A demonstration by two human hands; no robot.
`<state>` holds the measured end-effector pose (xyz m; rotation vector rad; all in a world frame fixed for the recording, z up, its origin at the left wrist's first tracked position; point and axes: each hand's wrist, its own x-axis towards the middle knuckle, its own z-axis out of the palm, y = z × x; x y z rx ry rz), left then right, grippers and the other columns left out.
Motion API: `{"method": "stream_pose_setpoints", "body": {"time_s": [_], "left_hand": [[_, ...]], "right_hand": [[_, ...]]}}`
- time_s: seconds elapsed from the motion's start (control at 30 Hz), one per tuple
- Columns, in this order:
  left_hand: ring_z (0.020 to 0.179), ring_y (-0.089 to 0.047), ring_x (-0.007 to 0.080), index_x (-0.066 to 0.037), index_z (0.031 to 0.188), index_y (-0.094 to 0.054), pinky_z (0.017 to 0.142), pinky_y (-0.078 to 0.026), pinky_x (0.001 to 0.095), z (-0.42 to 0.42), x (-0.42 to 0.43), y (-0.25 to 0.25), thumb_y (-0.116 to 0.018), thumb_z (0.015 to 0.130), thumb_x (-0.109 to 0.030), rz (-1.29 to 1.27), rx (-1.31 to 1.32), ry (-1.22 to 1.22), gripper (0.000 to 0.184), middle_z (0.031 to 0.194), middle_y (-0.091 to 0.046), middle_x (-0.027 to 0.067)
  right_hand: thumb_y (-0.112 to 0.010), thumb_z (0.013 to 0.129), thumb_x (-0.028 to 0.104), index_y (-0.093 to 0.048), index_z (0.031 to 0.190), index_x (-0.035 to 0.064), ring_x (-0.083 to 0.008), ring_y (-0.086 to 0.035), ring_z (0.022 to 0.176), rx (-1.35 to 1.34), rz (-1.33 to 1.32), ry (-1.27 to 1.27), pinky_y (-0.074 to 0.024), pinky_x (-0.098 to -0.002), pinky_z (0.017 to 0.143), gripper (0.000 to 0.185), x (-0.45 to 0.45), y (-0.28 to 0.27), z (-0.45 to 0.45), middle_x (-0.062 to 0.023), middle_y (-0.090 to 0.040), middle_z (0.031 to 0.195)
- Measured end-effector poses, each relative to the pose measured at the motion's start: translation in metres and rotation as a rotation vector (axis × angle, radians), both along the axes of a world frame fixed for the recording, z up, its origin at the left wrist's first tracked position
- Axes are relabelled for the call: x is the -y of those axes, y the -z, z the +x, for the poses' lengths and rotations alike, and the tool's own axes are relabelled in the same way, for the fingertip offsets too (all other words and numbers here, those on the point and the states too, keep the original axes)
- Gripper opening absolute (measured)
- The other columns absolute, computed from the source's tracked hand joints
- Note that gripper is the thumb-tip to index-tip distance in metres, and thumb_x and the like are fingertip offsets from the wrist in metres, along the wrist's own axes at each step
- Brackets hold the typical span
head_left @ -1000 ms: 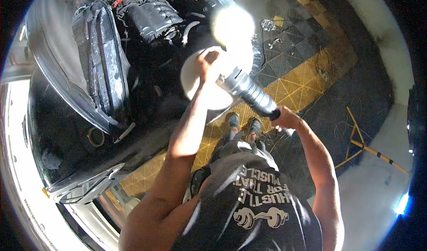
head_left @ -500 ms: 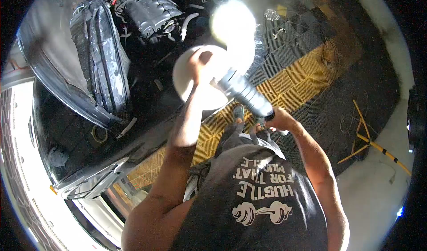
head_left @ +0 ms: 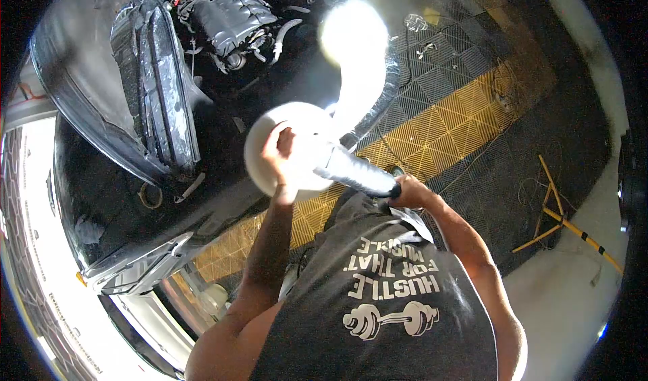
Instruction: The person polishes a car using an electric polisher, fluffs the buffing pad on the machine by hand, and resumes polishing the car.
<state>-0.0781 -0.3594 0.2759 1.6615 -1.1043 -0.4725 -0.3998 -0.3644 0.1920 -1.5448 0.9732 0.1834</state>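
A tool with a wide, white, round head (head_left: 307, 178) and a long cylindrical body (head_left: 358, 172) is held across the front of my body, beside a black car. Its exact kind is hard to make out in the glare. My left hand (head_left: 278, 153) lies over the white head with its fingers bent onto it. At the other end, my right hand (head_left: 412, 192) is wrapped round the dark rear end of the body. A very bright light (head_left: 354, 33) shines just beyond the tool and washes out the surface near it.
The car's engine (head_left: 236, 16) lies exposed at the upper left, beside a raised dark panel (head_left: 158, 84). A tape roll (head_left: 150, 195) sits on the black bodywork. Yellow and grey tiles (head_left: 439, 128) cover the floor. A yellow stand (head_left: 560, 219) and loose cords are at the right.
The tool has moved down and slightly left, closer to my body, and lies flatter across. Both hands have moved with it and keep their hold.
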Motion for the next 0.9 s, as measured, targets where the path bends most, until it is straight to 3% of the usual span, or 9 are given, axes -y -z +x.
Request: {"method": "stream_pose_setpoints", "body": {"time_s": [0.03,0.13,0.2,0.33,0.37,0.57,0.6,0.67,0.9], "left_hand": [[0.092,-0.067,0.0158,0.006,0.113,-0.064,0.088,-0.054,0.0296,-0.006,0.012,0.016,-0.067,0.087,-0.004,0.0,-0.039,0.02,0.028,0.1,-0.071,0.0105],[0.089,-0.07,0.0177,0.007,0.111,-0.065,0.084,-0.057,0.0304,-0.035,0.061,0.051,-0.071,0.084,-0.006,0.046,-0.246,0.077,0.03,0.096,-0.072,0.0121],[0.095,-0.067,0.0223,0.006,0.11,-0.065,0.088,-0.053,0.0343,-0.049,0.087,0.036,-0.073,0.084,-0.017,0.14,0.032,0.157,0.036,0.099,-0.071,0.0153],[0.087,-0.071,0.0164,0.004,0.11,-0.067,0.082,-0.057,0.0296,-0.041,0.092,0.045,-0.076,0.08,-0.012,0.036,0.12,0.117,0.035,0.093,-0.074,0.0119],[0.087,-0.07,0.0168,0.005,0.11,-0.066,0.083,-0.057,0.0295,-0.029,0.081,0.057,-0.075,0.082,-0.01,0.017,-0.101,0.069,0.034,0.093,-0.073,0.0119],[0.092,-0.067,0.0195,0.002,0.103,-0.068,0.082,-0.052,0.0313,0.019,-0.017,-0.055,-0.059,0.088,-0.008,-0.024,0.18,-0.173,0.02,0.101,-0.07,0.0098],[0.093,-0.066,0.0203,0.005,0.103,-0.067,0.083,-0.052,0.0323,0.055,-0.039,-0.02,-0.055,0.088,-0.007,-0.031,-0.079,-0.234,0.023,0.101,-0.07,0.0115],[0.092,-0.067,0.0215,0.006,0.103,-0.066,0.084,-0.052,0.0327,0.078,-0.053,-0.015,-0.055,0.087,-0.009,-0.159,-0.005,-0.241,0.025,0.101,-0.07,0.0127],[0.095,-0.066,0.0187,0.004,0.108,-0.066,0.089,-0.05,0.031,0.047,-0.013,-0.023,-0.06,0.091,-0.015,-0.018,-0.1,-0.176,0.027,0.104,-0.071,0.011]], "right_hand": [[-0.078,0.067,0.021,-0.069,0.096,0.0036,-0.018,-0.066,0.077,-0.039,-0.032,0.029,-0.0538,-0.0354,0.075,0.036,0.001,-0.008,-0.005,-0.009,-0.072,0.083],[-0.079,0.066,0.02,-0.069,0.1,0.0047,-0.0161,-0.066,0.077,0.173,0.063,0.179,-0.0536,-0.035,0.075,0.039,-0.009,0.042,-0.03,-0.0081,-0.072,0.085],[-0.079,0.065,0.02,-0.068,0.104,0.0053,-0.015,-0.067,0.08,0.038,0.124,0.148,-0.0535,-0.0338,0.078,0.042,-0.001,0.032,-0.031,-0.0071,-0.072,0.088],[-0.079,0.065,0.021,-0.069,0.103,0.0051,-0.0163,-0.068,0.078,0.044,0.091,0.232,-0.0543,-0.0335,0.073,0.042,-0.003,0.042,-0.026,-0.0064,-0.073,0.086],[-0.078,0.066,0.025,-0.068,0.1,0.0025,-0.0179,-0.068,0.076,0.047,0.049,0.186,-0.0545,-0.0349,0.072,0.041,-0.002,0.031,-0.019,-0.0095,-0.072,0.084],[-0.078,0.068,0.027,-0.068,0.104,0.0017,-0.0297,-0.071,0.082,0.165,-0.026,-0.131,-0.0547,-0.0391,0.08,0.045,0.01,-0.025,0.034,-0.0176,-0.072,0.088],[-0.078,0.068,0.026,-0.067,0.105,0.0019,-0.0322,-0.07,0.083,0.209,-0.126,-0.114,-0.0545,-0.0401,0.08,0.045,0.009,-0.042,0.042,-0.0188,-0.071,0.087],[-0.078,0.069,0.029,-0.066,0.104,0.0021,-0.0341,-0.07,0.084,0.356,-0.093,-0.085,-0.0548,-0.0408,0.081,0.046,0.012,-0.049,0.046,-0.0195,-0.071,0.086],[-0.075,0.073,0.041,-0.07,0.095,0.0043,-0.0311,-0.071,0.083,-0.035,-0.152,-0.119,-0.056,-0.041,0.08,0.043,0.025,-0.056,0.036,-0.0186,-0.071,0.085]]}}
